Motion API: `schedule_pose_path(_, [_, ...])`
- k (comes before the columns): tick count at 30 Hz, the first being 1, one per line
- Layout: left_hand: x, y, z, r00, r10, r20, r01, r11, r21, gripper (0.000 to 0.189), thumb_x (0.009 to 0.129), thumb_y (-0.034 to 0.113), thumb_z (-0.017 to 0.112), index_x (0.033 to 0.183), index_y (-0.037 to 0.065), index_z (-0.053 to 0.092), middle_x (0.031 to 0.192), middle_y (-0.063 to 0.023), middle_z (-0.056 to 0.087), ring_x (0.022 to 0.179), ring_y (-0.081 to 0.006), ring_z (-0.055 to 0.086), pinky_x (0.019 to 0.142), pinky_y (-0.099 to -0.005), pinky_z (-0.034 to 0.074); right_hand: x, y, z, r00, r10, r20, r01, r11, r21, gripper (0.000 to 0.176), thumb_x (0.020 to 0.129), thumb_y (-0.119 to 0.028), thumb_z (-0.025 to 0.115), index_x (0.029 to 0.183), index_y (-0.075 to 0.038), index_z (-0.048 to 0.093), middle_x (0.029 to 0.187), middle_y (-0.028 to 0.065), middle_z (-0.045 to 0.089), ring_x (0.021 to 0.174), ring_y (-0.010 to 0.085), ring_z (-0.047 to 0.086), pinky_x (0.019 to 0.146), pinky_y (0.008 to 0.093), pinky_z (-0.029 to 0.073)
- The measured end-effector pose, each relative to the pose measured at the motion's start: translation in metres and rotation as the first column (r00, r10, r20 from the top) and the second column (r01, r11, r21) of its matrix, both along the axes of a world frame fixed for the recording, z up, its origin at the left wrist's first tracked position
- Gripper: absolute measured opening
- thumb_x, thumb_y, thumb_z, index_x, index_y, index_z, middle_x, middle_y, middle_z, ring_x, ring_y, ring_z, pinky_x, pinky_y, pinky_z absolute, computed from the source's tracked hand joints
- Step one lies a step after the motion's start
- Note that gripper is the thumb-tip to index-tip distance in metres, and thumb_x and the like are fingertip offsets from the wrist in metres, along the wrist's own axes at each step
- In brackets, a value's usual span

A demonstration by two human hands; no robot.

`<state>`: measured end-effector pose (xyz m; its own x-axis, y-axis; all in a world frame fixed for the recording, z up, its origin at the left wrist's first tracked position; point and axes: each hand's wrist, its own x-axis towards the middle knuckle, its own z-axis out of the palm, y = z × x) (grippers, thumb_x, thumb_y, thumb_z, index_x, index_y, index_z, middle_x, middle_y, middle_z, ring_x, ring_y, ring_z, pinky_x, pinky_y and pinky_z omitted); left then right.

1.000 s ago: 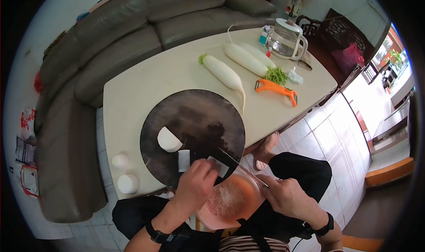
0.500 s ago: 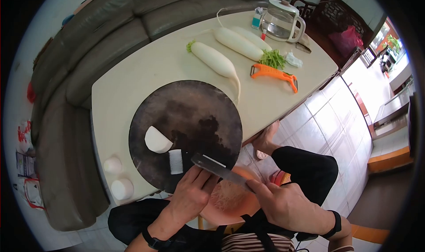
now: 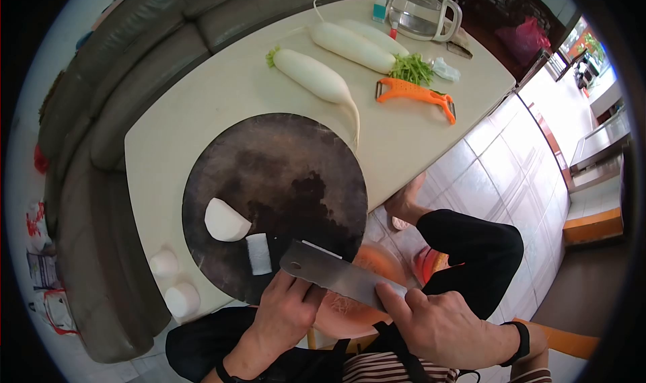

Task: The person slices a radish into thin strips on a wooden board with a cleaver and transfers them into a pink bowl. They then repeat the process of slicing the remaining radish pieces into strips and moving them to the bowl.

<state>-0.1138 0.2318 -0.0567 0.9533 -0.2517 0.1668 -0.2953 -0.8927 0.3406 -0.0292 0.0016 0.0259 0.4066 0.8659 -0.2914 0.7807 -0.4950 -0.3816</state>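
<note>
- The round dark cutting board point(image 3: 276, 174) lies on a pale table point(image 3: 195, 107), and its near edge hangs over the table's edge towards the person.
- The right hand point(image 3: 437, 326) is just off the board's near right edge. It is closed around the handle of a cleaver point(image 3: 336, 280), with the thumb laid along the heel of the blade.
- The cleaver's broad blade lies almost flat, slanting across the board's near rim with its tip over the board.
- The left hand point(image 3: 286, 316) is at the board's near edge, its fingers drawn together and curled, the tips touching the blade from below. I cannot tell whether it pinches anything.
- A small white radish slab point(image 3: 258, 254) sits on the board just beside the blade tip.
- A larger rounded radish piece point(image 3: 224, 220) rests on the board's near left part, close to the slab.
- An orange bowl point(image 3: 350, 309) shows below the board's near edge, between the two hands.
- Two white radish chunks point(image 3: 163, 262) stand on the table left of the board.
- Beyond the board's far edge lies a whole daikon point(image 3: 313, 77), its thin root pointing at the board.
- Two more daikon point(image 3: 350, 45), some greens point(image 3: 412, 68), an orange peeler point(image 3: 414, 94) and a glass kettle point(image 3: 420, 10) lie further beyond the board.
</note>
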Motion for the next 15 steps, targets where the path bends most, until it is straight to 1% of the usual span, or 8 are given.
schedule_pose_path(3, [0.0, 0.0, 0.004, 0.999, 0.007, -0.036, -0.007, 1.0, 0.003, 0.033, 0.069, 0.005, 0.063, 0.101, -0.001, 0.07, 0.105, -0.0125, 0.061, 0.103, -0.0332, 0.056, 0.09, -0.0393, 0.052, 0.004, 0.006, 0.002, 0.999, -0.018, -0.048, 0.019, 1.0, 0.019, 0.053, 0.083, -0.004, 0.059, 0.131, 0.012, 0.045, 0.069, 0.0137, 0.054, 0.049, 0.0204, 0.058, 0.041, 0.0307, 0.044])
schedule_pose_path(6, [0.001, 0.0, 0.005, 0.997, 0.005, -0.078, -0.005, 1.0, -0.006, 0.031, 0.071, 0.007, 0.063, 0.1, -0.001, 0.07, 0.107, -0.0124, 0.06, 0.103, -0.0332, 0.056, 0.09, -0.0392, 0.052, 0.011, 0.011, -0.006, 0.999, -0.002, -0.053, 0.002, 1.0, -0.002, 0.049, 0.083, -0.004, 0.059, 0.128, 0.013, 0.046, 0.068, 0.0137, 0.055, 0.049, 0.0226, 0.059, 0.042, 0.0314, 0.044])
schedule_pose_path(8, [0.002, 0.0, 0.005, 1.0, 0.004, -0.025, -0.004, 1.0, 0.007, 0.031, 0.072, 0.008, 0.062, 0.101, -0.001, 0.07, 0.109, -0.0126, 0.059, 0.105, -0.0334, 0.056, 0.09, -0.0398, 0.052, 0.016, 0.021, -0.013, 1.0, 0.017, -0.022, -0.014, 0.993, 0.117, 0.041, 0.08, -0.001, 0.059, 0.116, 0.015, 0.051, 0.061, 0.0112, 0.054, 0.045, 0.0208, 0.058, 0.037, 0.0307, 0.043])
schedule_pose_path(9, [0.002, 0.0, 0.005, 1.0, 0.005, -0.025, -0.005, 1.0, 0.007, 0.031, 0.072, 0.008, 0.062, 0.101, -0.001, 0.07, 0.109, -0.0126, 0.059, 0.105, -0.0334, 0.056, 0.09, -0.0398, 0.052, 0.016, 0.027, -0.016, 1.0, 0.017, -0.022, -0.014, 0.993, 0.117, 0.041, 0.08, -0.001, 0.059, 0.116, 0.015, 0.051, 0.061, 0.0112, 0.054, 0.045, 0.0208, 0.058, 0.037, 0.0307, 0.043])
schedule_pose_path(11, [0.001, 0.001, 0.003, 0.999, 0.0, -0.04, -0.001, 1.0, -0.014, 0.032, 0.075, 0.009, 0.061, 0.104, -0.002, 0.069, 0.112, -0.0135, 0.058, 0.107, -0.0347, 0.055, 0.091, -0.0409, 0.052, 0.016, 0.037, -0.019, 0.998, 0.022, 0.053, -0.03, 0.986, 0.167, 0.037, 0.079, -0.001, 0.059, 0.113, 0.014, 0.052, 0.061, 0.0119, 0.055, 0.048, 0.0221, 0.06, 0.039, 0.0324, 0.044])
schedule_pose_path(15, [0.001, -0.002, -0.001, 0.999, 0.02, -0.034, -0.022, 0.999, -0.047, 0.033, 0.076, 0.009, 0.061, 0.106, -0.002, 0.069, 0.114, -0.0143, 0.058, 0.11, -0.0357, 0.055, 0.093, -0.0417, 0.052, 0.017, 0.038, -0.02, 0.998, -0.008, 0.055, -0.003, 0.981, 0.193, 0.038, 0.079, -0.002, 0.061, 0.113, 0.013, 0.052, 0.063, 0.0145, 0.057, 0.051, 0.0247, 0.062, 0.041, 0.0341, 0.045])
